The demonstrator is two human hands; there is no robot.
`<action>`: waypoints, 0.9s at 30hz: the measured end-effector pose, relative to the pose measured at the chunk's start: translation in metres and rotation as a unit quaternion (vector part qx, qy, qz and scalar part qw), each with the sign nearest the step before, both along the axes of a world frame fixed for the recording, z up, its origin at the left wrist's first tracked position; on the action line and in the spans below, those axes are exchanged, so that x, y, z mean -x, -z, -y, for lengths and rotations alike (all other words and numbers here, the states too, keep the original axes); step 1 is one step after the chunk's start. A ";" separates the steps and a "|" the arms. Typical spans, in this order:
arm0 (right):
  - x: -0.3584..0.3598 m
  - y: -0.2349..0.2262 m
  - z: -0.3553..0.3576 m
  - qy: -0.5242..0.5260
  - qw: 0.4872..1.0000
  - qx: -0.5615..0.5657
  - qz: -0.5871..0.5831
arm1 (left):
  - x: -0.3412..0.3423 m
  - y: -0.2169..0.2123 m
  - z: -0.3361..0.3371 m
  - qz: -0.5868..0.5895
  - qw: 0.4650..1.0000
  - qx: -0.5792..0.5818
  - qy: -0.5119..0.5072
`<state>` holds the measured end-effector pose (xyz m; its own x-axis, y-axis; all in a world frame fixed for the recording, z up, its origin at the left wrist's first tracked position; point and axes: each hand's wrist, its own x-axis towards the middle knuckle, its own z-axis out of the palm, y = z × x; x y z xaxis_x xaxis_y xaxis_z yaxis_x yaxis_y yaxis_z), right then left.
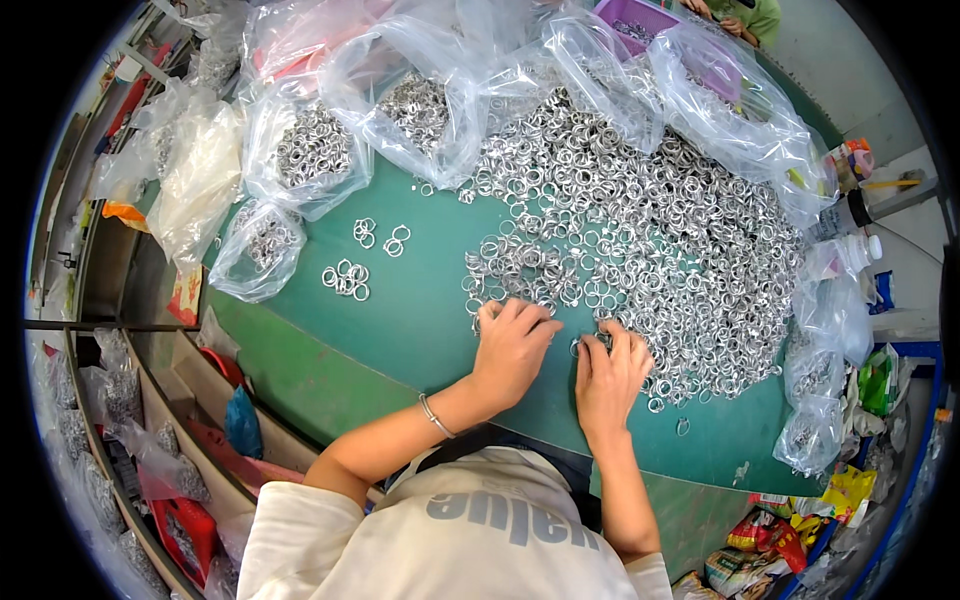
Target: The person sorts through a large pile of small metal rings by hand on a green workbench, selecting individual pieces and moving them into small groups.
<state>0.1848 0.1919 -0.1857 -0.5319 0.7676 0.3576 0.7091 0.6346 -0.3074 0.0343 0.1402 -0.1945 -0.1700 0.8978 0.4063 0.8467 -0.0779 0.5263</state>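
Metal rings on a green table, with places given relative to the pile of rings. Far left of the pile lies a cloudy bag; closer to it, a small bag contains rings, as does a larger bag. Three small groups of rings lie left of the pile, apart from it. The left hand, with a bracelet at its wrist, is at the pile's near left edge, fingers bent downward; whether it grips a ring cannot be told. The right hand is at the pile's near edge, fingers curled toward the thumb; its grip likewise cannot be told. Behind the pile stands a purple basket. Right of the pile are bright packets, beyond its near side, and a clear bottle.
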 end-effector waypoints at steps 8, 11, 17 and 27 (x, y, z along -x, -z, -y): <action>-0.017 -0.009 0.026 -0.012 0.997 0.072 -0.041 | 0.002 -0.014 0.022 0.032 0.999 0.010 -0.025; -0.019 -0.009 0.033 -0.022 0.996 0.088 -0.009 | 0.000 -0.019 0.026 0.003 0.999 0.038 -0.034; -0.051 -0.014 0.042 0.041 0.995 0.070 -0.053 | 0.010 -0.006 0.014 -0.006 0.998 0.047 -0.027; -0.086 -0.011 0.047 0.151 0.986 0.070 -0.025 | 0.038 -0.003 0.005 0.006 0.994 -0.047 -0.104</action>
<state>0.2710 0.1447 -0.1743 -0.2565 0.9320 0.2562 0.8405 0.3459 -0.4170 -0.0039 0.1356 -0.1916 -0.3527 0.8014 0.4831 0.8431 0.0483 0.5355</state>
